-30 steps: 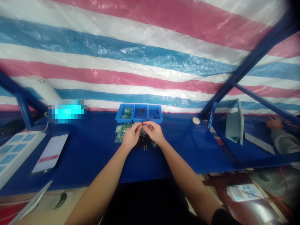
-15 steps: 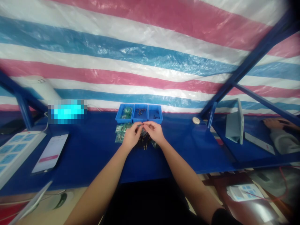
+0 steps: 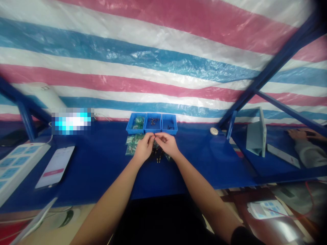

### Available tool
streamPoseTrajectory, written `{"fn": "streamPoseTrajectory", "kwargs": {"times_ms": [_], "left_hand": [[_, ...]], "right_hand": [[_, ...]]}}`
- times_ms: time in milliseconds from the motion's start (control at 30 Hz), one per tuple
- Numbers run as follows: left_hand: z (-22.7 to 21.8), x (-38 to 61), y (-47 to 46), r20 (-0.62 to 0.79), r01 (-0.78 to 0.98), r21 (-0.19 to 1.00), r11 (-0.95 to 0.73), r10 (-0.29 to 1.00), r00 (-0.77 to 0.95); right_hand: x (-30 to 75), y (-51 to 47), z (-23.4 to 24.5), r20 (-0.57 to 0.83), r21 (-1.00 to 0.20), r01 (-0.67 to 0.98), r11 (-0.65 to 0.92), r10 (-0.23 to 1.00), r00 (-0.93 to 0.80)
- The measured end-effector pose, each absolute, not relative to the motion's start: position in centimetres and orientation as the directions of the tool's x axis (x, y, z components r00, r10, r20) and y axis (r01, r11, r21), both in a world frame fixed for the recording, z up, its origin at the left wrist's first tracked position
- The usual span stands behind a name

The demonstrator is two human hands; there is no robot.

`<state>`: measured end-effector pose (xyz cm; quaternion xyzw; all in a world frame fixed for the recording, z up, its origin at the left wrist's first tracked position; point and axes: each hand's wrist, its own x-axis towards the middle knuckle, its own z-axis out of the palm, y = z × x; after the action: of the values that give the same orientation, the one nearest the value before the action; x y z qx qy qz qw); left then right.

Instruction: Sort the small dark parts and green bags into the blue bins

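Observation:
My left hand point(image 3: 145, 147) and my right hand point(image 3: 167, 144) meet over the blue table, fingertips pinched together. Whatever sits between the fingers is too small to make out. Under and between the hands lies a pile of small dark parts with brass-coloured tips point(image 3: 158, 159). Small clear bags with green and silvery contents point(image 3: 131, 149) lie beside my left hand. Just beyond the fingers stand three joined blue bins: the left bin point(image 3: 136, 130) holds green bagged pieces, the middle bin point(image 3: 152, 130) small metallic parts, the right bin point(image 3: 169, 130) a few dark pieces.
On the left are a phone point(image 3: 55, 166) and a white power strip point(image 3: 22, 163). A round whitish disc point(image 3: 214, 131) lies to the right. Beyond the frame post stand a tablet in a case point(image 3: 256, 136) and another person's hands point(image 3: 297, 133). Striped sheeting point(image 3: 153, 68) hangs behind.
My hands stay in nearly the same place, with fingertips shifting very slightly left. The bins and bags have not moved.

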<state>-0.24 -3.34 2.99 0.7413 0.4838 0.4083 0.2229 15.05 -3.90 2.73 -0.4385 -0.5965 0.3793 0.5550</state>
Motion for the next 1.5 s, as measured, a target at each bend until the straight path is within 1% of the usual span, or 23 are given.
{"fn": "streamPoseTrajectory", "kwargs": {"times_ms": [167, 333, 467, 700, 967, 1200, 1333, 1500], "left_hand": [[3.02, -0.18, -3.34, 0.391, 0.550, 0.722, -0.420, 0.903, 0.176], [2.90, -0.25, -3.39, 0.395, 0.522, 0.744, -0.416, 0.905, 0.158], [2.84, -0.27, -3.36, 0.408, 0.523, 0.738, -0.427, 0.899, 0.159], [3.10, -0.21, -3.43, 0.411, 0.516, 0.735, -0.440, 0.894, 0.178], [3.29, -0.30, -3.45, 0.397, 0.505, 0.750, -0.428, 0.901, 0.174], [3.12, -0.24, -3.49, 0.380, 0.499, 0.760, -0.416, 0.908, 0.177], [3.10, -0.29, -3.40, 0.400, 0.506, 0.745, -0.434, 0.898, 0.181], [3.20, -0.32, -3.37, 0.414, 0.510, 0.730, -0.455, 0.888, 0.199]], "right_hand": [[15.13, -3.91, 2.69, 0.342, -0.933, 0.117, 0.340, 0.940, -0.003], [15.25, -3.87, 2.90, 0.302, -0.946, 0.129, 0.296, 0.953, 0.034], [15.30, -3.87, 3.05, 0.287, -0.952, 0.122, 0.281, 0.957, 0.039], [15.25, -3.80, 2.89, 0.310, -0.948, 0.081, 0.308, 0.951, 0.010], [15.34, -3.84, 3.09, 0.324, -0.941, 0.102, 0.324, 0.946, -0.011], [15.37, -3.89, 3.40, 0.334, -0.936, 0.129, 0.328, 0.942, 0.023], [15.34, -3.92, 3.32, 0.330, -0.936, 0.132, 0.326, 0.944, 0.010], [15.26, -3.84, 2.99, 0.358, -0.925, 0.131, 0.356, 0.934, -0.002]]}}
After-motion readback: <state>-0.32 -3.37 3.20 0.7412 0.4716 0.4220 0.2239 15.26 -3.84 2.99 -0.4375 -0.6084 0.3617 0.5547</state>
